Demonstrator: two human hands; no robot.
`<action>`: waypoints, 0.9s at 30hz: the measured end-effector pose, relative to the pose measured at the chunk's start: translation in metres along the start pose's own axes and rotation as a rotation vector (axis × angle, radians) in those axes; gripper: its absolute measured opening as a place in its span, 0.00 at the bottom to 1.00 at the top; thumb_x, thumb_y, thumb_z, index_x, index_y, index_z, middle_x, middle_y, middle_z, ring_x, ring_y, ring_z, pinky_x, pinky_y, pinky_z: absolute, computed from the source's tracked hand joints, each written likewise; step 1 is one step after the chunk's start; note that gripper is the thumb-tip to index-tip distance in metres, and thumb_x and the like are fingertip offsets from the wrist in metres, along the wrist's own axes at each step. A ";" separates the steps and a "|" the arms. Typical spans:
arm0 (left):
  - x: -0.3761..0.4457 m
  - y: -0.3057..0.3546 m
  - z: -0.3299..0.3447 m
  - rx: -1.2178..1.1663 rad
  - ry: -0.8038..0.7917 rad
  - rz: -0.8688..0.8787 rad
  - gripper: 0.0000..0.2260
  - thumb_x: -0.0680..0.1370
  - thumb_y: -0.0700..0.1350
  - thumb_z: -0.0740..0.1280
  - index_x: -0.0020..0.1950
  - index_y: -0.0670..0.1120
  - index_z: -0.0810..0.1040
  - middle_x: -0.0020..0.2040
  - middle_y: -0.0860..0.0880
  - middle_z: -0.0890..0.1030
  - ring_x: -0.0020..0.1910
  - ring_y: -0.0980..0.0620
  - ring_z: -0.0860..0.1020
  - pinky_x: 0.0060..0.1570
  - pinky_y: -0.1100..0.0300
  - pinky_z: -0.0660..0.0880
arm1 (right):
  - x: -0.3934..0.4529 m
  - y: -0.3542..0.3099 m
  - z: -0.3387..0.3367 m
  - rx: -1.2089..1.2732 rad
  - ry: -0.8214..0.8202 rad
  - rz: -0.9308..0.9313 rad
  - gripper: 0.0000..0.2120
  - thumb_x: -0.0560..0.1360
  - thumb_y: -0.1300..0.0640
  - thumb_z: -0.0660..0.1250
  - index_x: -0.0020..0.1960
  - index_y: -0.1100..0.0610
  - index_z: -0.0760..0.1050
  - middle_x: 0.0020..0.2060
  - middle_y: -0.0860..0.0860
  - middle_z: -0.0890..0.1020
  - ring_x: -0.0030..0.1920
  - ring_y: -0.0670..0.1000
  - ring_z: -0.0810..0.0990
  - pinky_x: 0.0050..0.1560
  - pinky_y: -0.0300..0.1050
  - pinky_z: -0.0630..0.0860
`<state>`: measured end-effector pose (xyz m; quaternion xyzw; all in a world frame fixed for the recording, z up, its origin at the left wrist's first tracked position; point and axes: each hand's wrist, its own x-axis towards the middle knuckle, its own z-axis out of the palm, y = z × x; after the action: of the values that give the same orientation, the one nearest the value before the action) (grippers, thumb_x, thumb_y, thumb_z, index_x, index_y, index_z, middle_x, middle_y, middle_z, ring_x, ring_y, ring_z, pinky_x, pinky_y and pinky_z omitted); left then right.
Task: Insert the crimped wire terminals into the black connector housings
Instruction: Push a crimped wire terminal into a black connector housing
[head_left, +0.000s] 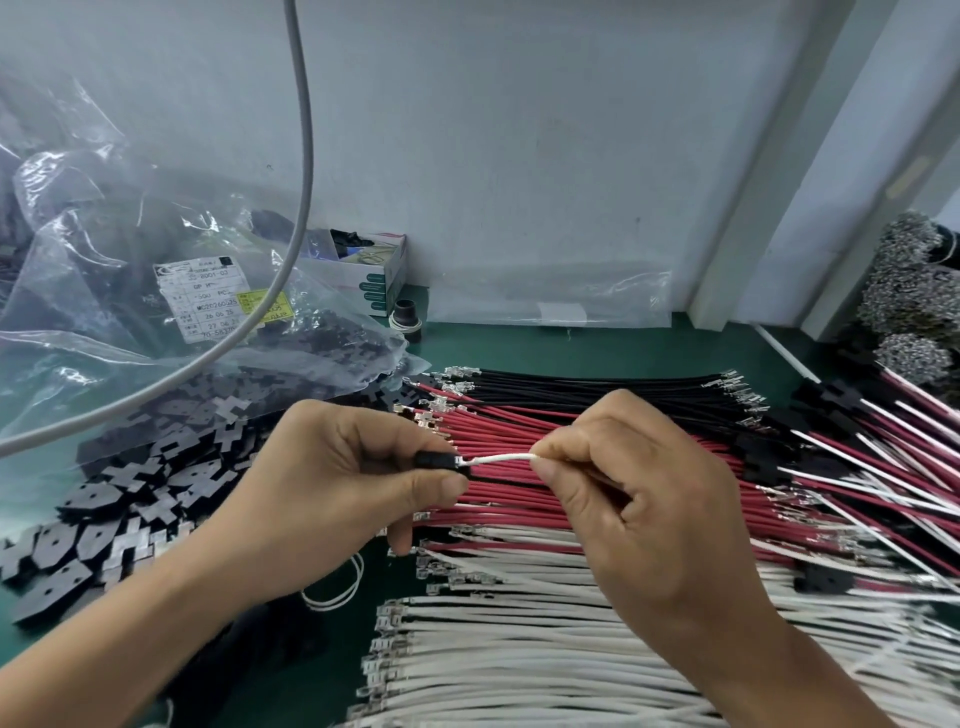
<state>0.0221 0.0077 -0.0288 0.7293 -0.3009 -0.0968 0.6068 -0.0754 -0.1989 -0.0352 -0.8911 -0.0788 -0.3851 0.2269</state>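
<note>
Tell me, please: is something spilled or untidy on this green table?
Yes. The flat black connector housings have spilled from the clear plastic bag into a loose heap on the green table, left of the left hand. The red, black and white wires lie in orderly rows.

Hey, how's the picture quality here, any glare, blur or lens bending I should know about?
Head view: wide-angle bending curves the grey cable; glare streaks the plastic bags; the finished harnesses at the right edge smear soft; left hand, right hand and white wire read sharp under even light.

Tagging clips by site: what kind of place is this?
Likely a wire-harness assembly bench in a factory: sorted rows of crimped wires, a heap of black connector housings, and a labelled parts bag on a green mat.
</note>
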 end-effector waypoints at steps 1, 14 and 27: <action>0.001 -0.001 -0.001 -0.051 -0.001 -0.016 0.09 0.65 0.50 0.80 0.42 0.48 0.89 0.30 0.41 0.84 0.23 0.48 0.79 0.25 0.65 0.73 | 0.000 0.000 0.000 0.046 -0.018 0.025 0.04 0.77 0.56 0.70 0.43 0.53 0.81 0.39 0.44 0.77 0.37 0.48 0.77 0.33 0.48 0.74; 0.001 0.003 0.001 -0.085 -0.014 -0.021 0.10 0.65 0.47 0.79 0.43 0.45 0.89 0.28 0.43 0.83 0.22 0.50 0.78 0.24 0.67 0.71 | 0.000 -0.010 0.005 0.133 -0.076 0.107 0.06 0.76 0.50 0.70 0.43 0.50 0.82 0.38 0.42 0.77 0.38 0.46 0.77 0.35 0.43 0.73; -0.001 0.002 -0.002 -0.063 -0.045 -0.032 0.15 0.64 0.58 0.81 0.45 0.51 0.89 0.26 0.40 0.82 0.23 0.48 0.80 0.26 0.66 0.71 | 0.001 -0.015 0.014 0.006 0.031 -0.026 0.11 0.79 0.50 0.66 0.41 0.55 0.80 0.37 0.44 0.75 0.35 0.43 0.72 0.32 0.39 0.70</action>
<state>0.0214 0.0093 -0.0267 0.7123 -0.2995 -0.1322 0.6209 -0.0700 -0.1788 -0.0376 -0.8832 -0.0879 -0.4016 0.2259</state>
